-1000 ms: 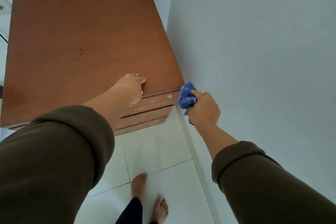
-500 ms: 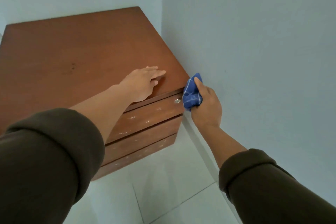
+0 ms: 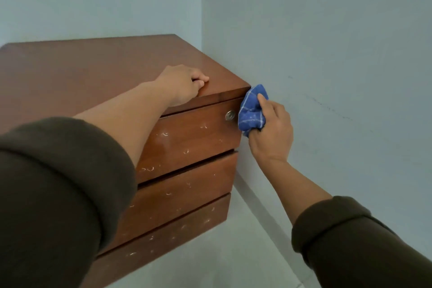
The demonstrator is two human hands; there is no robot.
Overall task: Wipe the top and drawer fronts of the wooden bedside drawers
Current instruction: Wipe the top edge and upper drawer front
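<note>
Much of the wooden bedside drawers [image 3: 187,138] was covered by the left forearm and its dark sleeve [image 3: 58,194], which hid the left part of all three drawer fronts, and the cabinet's left side ran out of view at the frame edge. Only the top drawer's round metal knob [image 3: 230,115] could be seen; pale scuffs marked the fronts. The cabinet stood in a corner, its right side close to the pale blue wall [image 3: 339,54], with light floor [image 3: 233,252] below. The left hand [image 3: 184,84] rested on the front edge of the top, fingers curled under so that their tips were hidden; whether they gripped the edge could not be told. The right hand [image 3: 272,133] held a bunched blue cloth [image 3: 251,110] with white lines, thumb on top and fingers [image 3: 278,112] wrapped round it, most of them hidden behind the cloth. That cloth touched the upper right corner of the cabinet, just beside the knob, squeezed between cabinet and wall. The right sleeve [image 3: 350,241] was cut off at the lower right.
</note>
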